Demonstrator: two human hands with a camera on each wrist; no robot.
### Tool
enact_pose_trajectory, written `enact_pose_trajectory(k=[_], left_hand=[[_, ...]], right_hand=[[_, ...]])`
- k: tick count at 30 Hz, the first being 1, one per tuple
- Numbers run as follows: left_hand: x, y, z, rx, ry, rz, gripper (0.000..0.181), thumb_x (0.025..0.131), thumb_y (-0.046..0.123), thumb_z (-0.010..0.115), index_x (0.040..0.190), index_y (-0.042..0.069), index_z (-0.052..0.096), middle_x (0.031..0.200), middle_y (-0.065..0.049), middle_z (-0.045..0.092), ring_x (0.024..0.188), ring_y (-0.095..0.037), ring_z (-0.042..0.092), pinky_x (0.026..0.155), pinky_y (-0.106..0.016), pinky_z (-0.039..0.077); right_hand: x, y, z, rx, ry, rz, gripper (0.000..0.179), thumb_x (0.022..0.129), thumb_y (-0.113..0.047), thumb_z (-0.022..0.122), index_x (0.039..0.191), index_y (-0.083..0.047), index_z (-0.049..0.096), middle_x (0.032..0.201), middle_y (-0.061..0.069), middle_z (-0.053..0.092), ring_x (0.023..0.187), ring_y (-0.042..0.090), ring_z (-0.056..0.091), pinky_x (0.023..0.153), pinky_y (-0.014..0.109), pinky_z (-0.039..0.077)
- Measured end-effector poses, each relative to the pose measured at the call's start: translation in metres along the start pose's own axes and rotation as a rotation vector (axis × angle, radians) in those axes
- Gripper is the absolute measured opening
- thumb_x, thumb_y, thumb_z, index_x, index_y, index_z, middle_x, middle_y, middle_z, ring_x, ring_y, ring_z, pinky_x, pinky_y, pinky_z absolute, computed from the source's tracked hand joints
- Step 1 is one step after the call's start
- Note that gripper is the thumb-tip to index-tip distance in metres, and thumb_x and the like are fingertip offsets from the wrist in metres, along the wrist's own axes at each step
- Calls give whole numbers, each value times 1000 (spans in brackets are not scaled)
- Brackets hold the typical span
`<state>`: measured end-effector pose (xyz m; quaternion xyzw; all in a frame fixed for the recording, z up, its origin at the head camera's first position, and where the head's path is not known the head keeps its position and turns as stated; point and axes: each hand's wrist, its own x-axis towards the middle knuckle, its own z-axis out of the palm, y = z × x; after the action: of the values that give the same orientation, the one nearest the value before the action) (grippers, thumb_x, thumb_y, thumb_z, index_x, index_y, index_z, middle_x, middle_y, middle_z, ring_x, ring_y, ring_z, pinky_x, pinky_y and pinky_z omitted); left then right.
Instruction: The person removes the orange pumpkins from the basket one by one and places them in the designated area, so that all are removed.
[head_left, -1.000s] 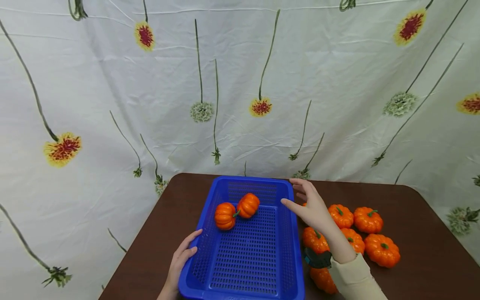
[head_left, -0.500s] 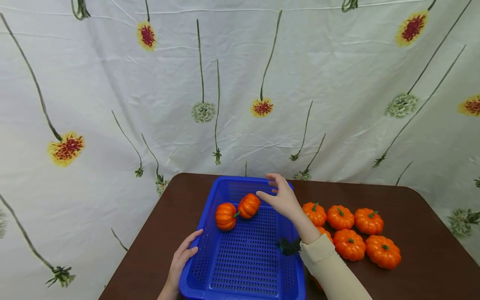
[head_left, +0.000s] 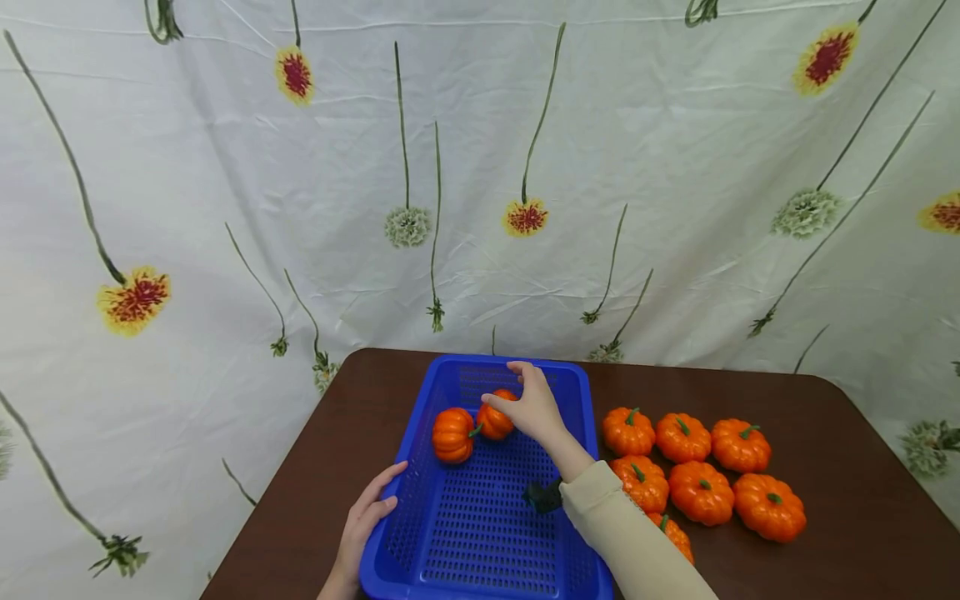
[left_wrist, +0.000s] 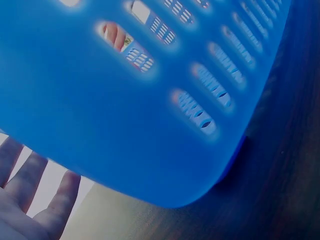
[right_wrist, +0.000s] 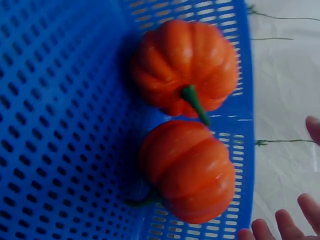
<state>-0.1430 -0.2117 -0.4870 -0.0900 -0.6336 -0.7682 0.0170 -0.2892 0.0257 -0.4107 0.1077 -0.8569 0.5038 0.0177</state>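
Note:
Two small orange pumpkins with green stems lie in the far left part of a blue perforated plastic basket [head_left: 602,550]. The left pumpkin [head_left: 452,436] is fully visible in the head view; the right pumpkin [head_left: 493,422] is partly hidden by my right hand [head_left: 536,410]. That hand hovers over it, thumb and fingers spread apart, holding nothing. The right wrist view shows both pumpkins, with the fingers [right_wrist: 287,224] at its lower right corner. My left hand [head_left: 360,525] rests at the basket's left rim, its extended fingers [left_wrist: 60,197] close to the blue wall.
To the right of the basket, several more pumpkins [head_left: 701,493] stand in rough rows on the dark brown table [head_left: 847,467]. A white cloth with printed flowers [head_left: 465,275] hangs behind the table. A dark wrist device [head_left: 542,497] is worn at the right wrist.
My right hand has moved left from the basket's right rim to above the right pumpkin inside, uncovering pumpkins on the table. The left hand has stayed at the left rim.

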Motion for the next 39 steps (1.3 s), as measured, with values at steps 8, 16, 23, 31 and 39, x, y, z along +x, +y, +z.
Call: enact_pose_trajectory(k=[8, 16, 23, 31, 39], left_hand=[[0, 2, 2, 13, 12, -3, 43, 99, 10, 34, 139, -5, 33, 133, -1, 48, 113, -19, 52, 88, -32, 47], [0, 1, 1, 5, -18, 53, 42, 98, 7, 33, 138, -8, 33, 132, -1, 50, 111, -19, 53, 87, -32, 47], [0, 1, 0, -3, -19, 44, 42, 99, 7, 33, 138, -7, 33, 132, -1, 50, 112, -19, 53, 87, -32, 47], [0, 2, 1, 1, -4, 36, 42, 98, 7, 34, 138, -7, 34, 132, -1, 50, 111, -19, 53, 87, -31, 47], [0, 2, 1, -2, 0, 24, 43, 99, 9, 34, 139, -6, 34, 132, 0, 51, 111, -19, 53, 87, -31, 47]], right_hand=[[3, 9, 13, -127, 24, -18, 69, 76, -34, 77, 132, -6, 48, 133, 17, 44, 121, 37, 42, 95, 51, 38], [6, 16, 20, -131, -12, 85, 70, 73, -30, 79, 130, -4, 48, 130, 22, 44, 114, 39, 47, 88, 51, 43], [7, 17, 21, -144, -24, 117, 71, 69, -21, 82, 128, -2, 49, 126, 23, 46, 109, 40, 50, 86, 51, 44], [7, 19, 22, -199, -74, 113, 70, 67, -15, 83, 126, 1, 49, 118, 22, 50, 104, 37, 54, 86, 49, 45], [7, 21, 22, -249, -83, 125, 67, 67, -20, 83, 123, 2, 52, 111, 20, 52, 97, 36, 55, 81, 47, 47]])
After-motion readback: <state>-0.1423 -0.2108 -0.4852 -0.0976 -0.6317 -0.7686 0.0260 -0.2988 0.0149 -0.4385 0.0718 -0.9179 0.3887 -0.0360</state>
